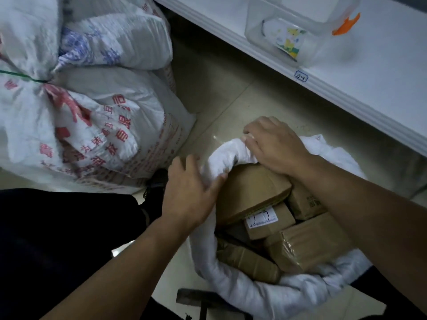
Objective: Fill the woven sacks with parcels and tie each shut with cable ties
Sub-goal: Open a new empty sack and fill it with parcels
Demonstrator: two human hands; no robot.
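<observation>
Woven sack [228, 158] rim, both hands gripping

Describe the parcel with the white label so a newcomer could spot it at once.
Start at the open woven sack on the floor below the white shelf, its rim rolled down and held by both hands. Among the brown cardboard parcels inside, look near the middle. The labelled parcel alone carries a white sticker with dark handwriting; the rest show plain cardboard or tape.
</observation>
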